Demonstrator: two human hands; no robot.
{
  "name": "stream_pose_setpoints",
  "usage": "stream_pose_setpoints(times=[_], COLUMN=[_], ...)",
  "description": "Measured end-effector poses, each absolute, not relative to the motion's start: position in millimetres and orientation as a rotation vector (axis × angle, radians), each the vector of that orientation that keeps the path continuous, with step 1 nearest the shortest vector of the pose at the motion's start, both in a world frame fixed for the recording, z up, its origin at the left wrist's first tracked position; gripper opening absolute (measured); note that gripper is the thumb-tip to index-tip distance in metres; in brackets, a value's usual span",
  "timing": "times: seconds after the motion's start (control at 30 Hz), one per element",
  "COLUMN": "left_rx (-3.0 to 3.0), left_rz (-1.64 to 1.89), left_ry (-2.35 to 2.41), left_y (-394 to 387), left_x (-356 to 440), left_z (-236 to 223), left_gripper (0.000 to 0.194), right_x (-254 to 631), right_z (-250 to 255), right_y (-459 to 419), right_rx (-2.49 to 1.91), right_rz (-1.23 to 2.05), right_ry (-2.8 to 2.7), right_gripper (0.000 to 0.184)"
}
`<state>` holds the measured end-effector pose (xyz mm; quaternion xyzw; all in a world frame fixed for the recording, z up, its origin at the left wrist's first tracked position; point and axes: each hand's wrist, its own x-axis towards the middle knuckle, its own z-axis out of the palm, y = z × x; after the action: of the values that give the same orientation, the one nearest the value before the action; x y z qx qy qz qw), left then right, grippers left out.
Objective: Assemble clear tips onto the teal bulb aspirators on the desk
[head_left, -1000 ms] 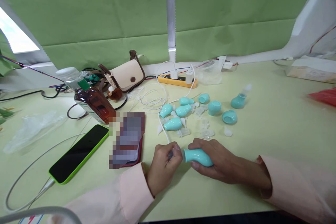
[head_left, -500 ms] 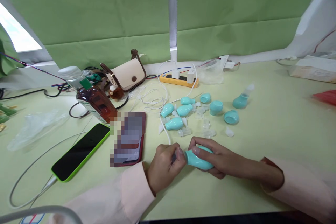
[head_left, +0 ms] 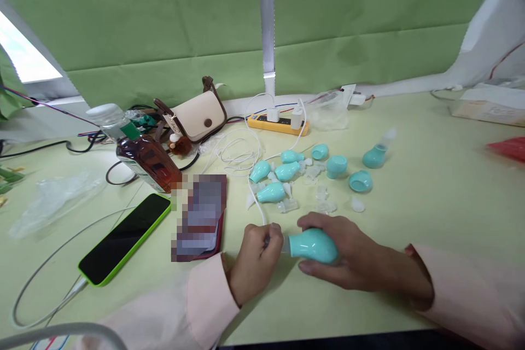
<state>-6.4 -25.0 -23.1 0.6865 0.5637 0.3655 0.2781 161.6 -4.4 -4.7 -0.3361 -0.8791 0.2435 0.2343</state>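
Observation:
A turquoise squeeze bulb (head_left: 312, 245) lies on its side just above the table, its narrow neck pointing left. My right hand (head_left: 359, 256) holds its rounded end, thumb below and fingers above. At the neck sits a short clear plastic tube (head_left: 286, 244). My left hand (head_left: 255, 257) is closed in a pinch around this tube, hiding its far end. Beyond my hands lie several more turquoise bulbs (head_left: 271, 192), clear plastic pieces (head_left: 288, 205) and a small translucent tip (head_left: 357, 204). A turquoise cup-like piece (head_left: 360, 181) and a bulb with a clear top (head_left: 374, 156) are farther right.
A red-cased phone (head_left: 221, 229) and a green-cased phone (head_left: 125, 239) with a cable lie left. Behind them are a bottle of brown liquid (head_left: 147, 161), a cream bag (head_left: 200, 116) and a yellow power strip (head_left: 258, 122). A carton (head_left: 488, 109) stands at the far right.
My right hand has shifted its grip back toward the bulb's rounded end, uncovering its top and neck. The clear tube now shows between the bulb and my left hand, which stays pinched.

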Motion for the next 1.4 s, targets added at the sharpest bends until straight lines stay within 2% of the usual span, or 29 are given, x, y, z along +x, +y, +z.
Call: stream_pose_setpoints(times=[0.03, 0.1, 0.17, 0.23, 0.47, 0.8, 0.93, 1.0, 1.1, 1.23, 1.4], left_rx=[1.825, 1.804, 1.815, 1.846, 1.966, 2.078, 2.093, 2.089, 1.919, 1.557, 1.613], left_rz=[0.980, 0.975, 0.976, 0.982, 0.974, 0.960, 0.967, 0.967, 1.009, 1.147, 1.272], left_ry=[1.520, 1.520, 1.516, 1.515, 1.488, 1.396, 1.341, 1.324, 1.284, 1.210, 1.163], left_y=[-24.6, -24.0, -23.9, -24.6, -27.1, -25.4, -25.6, -25.6, -25.2, -24.1, -25.9], left_x=[-5.5, -4.8, -5.2, -6.0, -6.2, -9.6, -10.7, -11.0, -9.9, -6.7, -6.9], left_z=[-25.0, -27.2, -26.7, -24.2, -16.3, -16.0, -16.4, -16.7, -16.3, -13.8, -13.8], left_gripper=[0.033, 0.032, 0.032, 0.033, 0.034, 0.031, 0.029, 0.031, 0.030, 0.019, 0.011], right_x=[162.2, 162.2, 161.0, 159.8, 155.9, 148.7, 148.3, 148.3, 148.8, 151.7, 159.3], right_z=[-8.5, -14.9, -18.4, -18.6, -6.0, -7.6, -3.3, -3.7, -8.1, -11.1, -2.9], right_y=[-3.1, -0.2, 0.7, -1.9, -13.5, -5.9, 0.0, 0.7, -2.2, -7.1, -4.1], right_rx=[-0.803, -0.663, -0.666, -0.731, -1.140, -1.197, -1.161, -1.133, -1.082, -0.988, -0.928], right_rz=[0.388, 0.036, -0.070, 0.002, 0.869, 2.049, 2.323, 2.327, 2.150, 1.906, 1.512], right_ry=[-2.490, -2.565, -2.585, -2.588, -2.345, -1.594, -1.467, -1.488, -1.542, -1.618, -2.060], right_gripper=[0.033, 0.028, 0.028, 0.029, 0.022, 0.039, 0.040, 0.039, 0.036, 0.034, 0.028])
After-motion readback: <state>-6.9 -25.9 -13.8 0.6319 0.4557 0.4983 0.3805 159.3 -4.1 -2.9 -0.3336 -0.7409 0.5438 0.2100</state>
